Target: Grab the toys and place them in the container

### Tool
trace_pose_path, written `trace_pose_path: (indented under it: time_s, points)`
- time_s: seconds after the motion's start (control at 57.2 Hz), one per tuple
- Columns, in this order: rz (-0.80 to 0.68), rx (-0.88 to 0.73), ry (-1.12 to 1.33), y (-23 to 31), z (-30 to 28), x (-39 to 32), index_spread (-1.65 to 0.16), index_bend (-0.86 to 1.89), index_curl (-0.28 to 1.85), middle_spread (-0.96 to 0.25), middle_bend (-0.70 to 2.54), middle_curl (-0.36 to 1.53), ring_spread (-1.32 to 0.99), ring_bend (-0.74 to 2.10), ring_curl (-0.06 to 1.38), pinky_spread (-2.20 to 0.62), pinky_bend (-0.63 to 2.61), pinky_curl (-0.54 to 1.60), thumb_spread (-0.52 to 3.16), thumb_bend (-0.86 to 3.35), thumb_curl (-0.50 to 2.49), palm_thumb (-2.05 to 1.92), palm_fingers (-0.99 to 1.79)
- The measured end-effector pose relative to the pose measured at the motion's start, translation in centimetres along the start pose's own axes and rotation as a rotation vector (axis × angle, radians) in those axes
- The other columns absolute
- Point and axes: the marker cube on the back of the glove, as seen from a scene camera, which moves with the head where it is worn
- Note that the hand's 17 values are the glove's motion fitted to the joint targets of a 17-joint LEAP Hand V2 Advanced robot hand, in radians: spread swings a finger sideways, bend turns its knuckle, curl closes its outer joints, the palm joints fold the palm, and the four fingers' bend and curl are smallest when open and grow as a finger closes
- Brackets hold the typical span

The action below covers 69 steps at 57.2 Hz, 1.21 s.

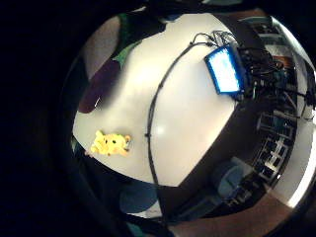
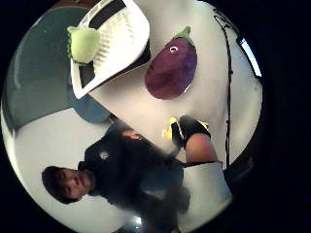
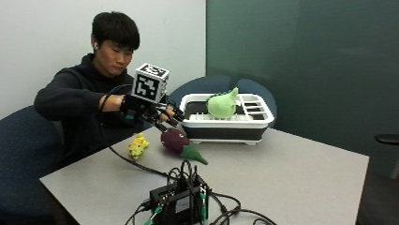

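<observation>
My gloved right hand [image 3: 150,111] hovers just above a purple eggplant toy [image 3: 176,139] lying on the grey table [image 3: 287,173]. The fingers are spread and relaxed and hold nothing. The eggplant [image 2: 171,70] fills the thumb side palm view, close under the palm, and shows dark at the edge [image 1: 98,86] of the other palm view. To the eggplant's left, toward the person, lies a small yellow plush toy [image 3: 137,146] [image 1: 111,144]. A green plush toy [image 3: 222,105] [image 2: 83,43] sits inside the white container [image 3: 262,123] [image 2: 121,34] at the back of the table.
A black electronics box [image 3: 178,199] with a lit screen [image 1: 226,69] and a tangle of cables stands near the table's front edge. One black cable [image 3: 131,161] runs from it past the yellow toy. Blue chairs [image 3: 199,86] stand behind the table.
</observation>
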Motion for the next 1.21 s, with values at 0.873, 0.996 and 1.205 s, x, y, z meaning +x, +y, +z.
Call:
trace_pose_path:
  time_s: [0.873,0.996,1.205]
  points:
    - [-0.071,-0.166,0.043,-3.7,5.3,-1.5,-0.29,0.13,0.26,0.02,0.11,0.21,0.01,0.15,0.17,0.03,0.74,0.34,1.28,-0.01,0.41,0.49,-0.26]
    - [-0.087,-0.175,0.01,-4.1,6.0,-1.7,-0.3,0.13,0.25,0.02,0.11,0.2,0.01,0.15,0.16,0.03,0.74,0.35,1.27,-0.01,0.41,0.5,-0.26]
    - [-0.103,-0.168,-0.014,-4.4,7.0,-2.0,-0.33,0.18,0.28,0.02,0.1,0.18,0.01,0.14,0.15,0.03,0.72,0.34,1.26,-0.01,0.4,0.51,-0.23]
